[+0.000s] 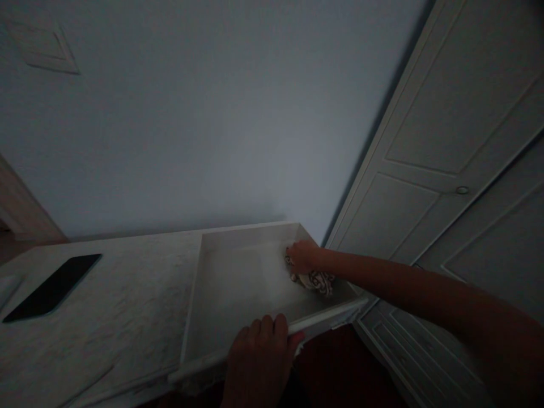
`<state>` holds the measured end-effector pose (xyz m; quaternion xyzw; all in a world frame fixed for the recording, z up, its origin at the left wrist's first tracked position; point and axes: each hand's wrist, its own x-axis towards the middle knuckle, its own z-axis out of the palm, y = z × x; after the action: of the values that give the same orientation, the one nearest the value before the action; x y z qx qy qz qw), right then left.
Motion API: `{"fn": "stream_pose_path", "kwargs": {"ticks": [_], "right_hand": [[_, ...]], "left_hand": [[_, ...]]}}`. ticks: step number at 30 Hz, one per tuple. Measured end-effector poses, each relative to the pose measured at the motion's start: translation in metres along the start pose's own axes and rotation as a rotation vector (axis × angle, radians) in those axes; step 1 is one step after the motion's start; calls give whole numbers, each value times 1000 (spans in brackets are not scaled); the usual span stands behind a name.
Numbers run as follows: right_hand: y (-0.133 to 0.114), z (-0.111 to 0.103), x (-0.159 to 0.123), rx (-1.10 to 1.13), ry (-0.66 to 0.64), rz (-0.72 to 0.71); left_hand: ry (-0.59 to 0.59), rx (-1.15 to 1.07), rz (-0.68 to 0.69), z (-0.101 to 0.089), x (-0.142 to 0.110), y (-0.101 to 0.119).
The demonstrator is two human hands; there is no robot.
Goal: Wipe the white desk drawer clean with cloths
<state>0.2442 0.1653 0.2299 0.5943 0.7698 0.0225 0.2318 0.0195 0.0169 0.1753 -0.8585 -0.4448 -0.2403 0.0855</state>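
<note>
A white drawer (238,277) rests on a pale, marbled tabletop, with its inside facing up. My left hand (260,360) wraps its fingers over the drawer's near wall, thumb along the outer side. Inside the drawer, toward its right end, my right hand (302,256) is closed on a bunched cloth (318,281) with a dark swirl pattern on a light ground. The cloth lies against the drawer's bottom, and part of it is hidden under my fingers.
On the left of the marbled tabletop (140,294) lies a dark, flat tablet-like slab (53,288). A white wardrobe (408,187) with a round knob (462,190) stands close at the right. Behind the tabletop rises a plain wall (212,124). The floor below is dark red.
</note>
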Motion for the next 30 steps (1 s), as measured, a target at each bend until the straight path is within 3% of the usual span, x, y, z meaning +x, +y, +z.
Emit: {"fn": "stream_pose_path", "kwargs": {"ticks": [4, 7, 10, 15, 20, 23, 27, 30], "right_hand": [[-4, -4, -33, 43, -135, -160], [-10, -2, -50, 209, -164, -428], [-26, 2, -47, 333, -58, -672], [-77, -2, -7, 275, 197, -825], [-128, -23, 46, 169, 394, -715], [-139, -33, 74, 164, 456, -558], [-117, -36, 96, 211, 422, -315], [-87, -29, 95, 213, 398, -229]], "left_hand": [[113, 4, 44, 2, -1, -1], [151, -2, 59, 4, -1, -2], [161, -15, 71, 7, 0, -2], [214, -38, 58, 11, 1, -2], [226, -21, 55, 11, 0, -2], [225, 7, 55, 10, -2, -2], [231, 7, 51, 12, -4, -2], [221, -1, 39, 13, -4, -2]]}}
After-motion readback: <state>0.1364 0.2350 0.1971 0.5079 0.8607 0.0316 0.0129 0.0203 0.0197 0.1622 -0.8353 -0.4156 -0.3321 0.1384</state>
